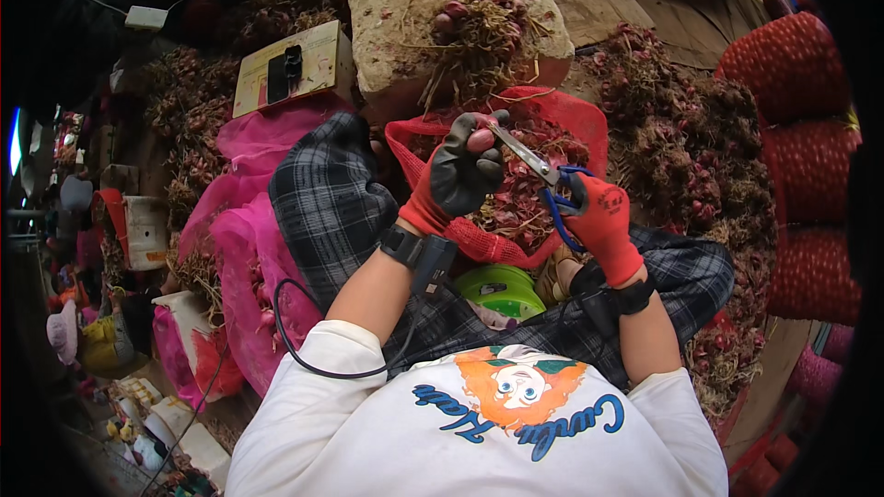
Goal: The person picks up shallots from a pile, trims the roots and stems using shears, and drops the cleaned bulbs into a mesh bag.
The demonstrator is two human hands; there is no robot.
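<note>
My left hand (464, 169), in a red work glove with a dark coated palm, is closed around a red shallot (481, 141). In my right hand (599, 215), gloved the same way, are scissors (545, 169) with blue handles. Their metal blades reach up to the top of the shallot by my left fingertips; whether they touch it I cannot tell. Directly below both hands is a red mesh sack (587, 114), its mouth spread wide. Loose shallot skins and trimmings (518, 203) lie inside it.
A foam block (394, 21) ahead carries a bunch of dried shallots (476, 21). Left of it, a phone (277, 79) rests on a box (252, 93). Heaped shallots (680, 131) and full red mesh sacks (808, 172) line the right. Pink netting (238, 235) lies at left; a green stool (501, 290) is near my lap.
</note>
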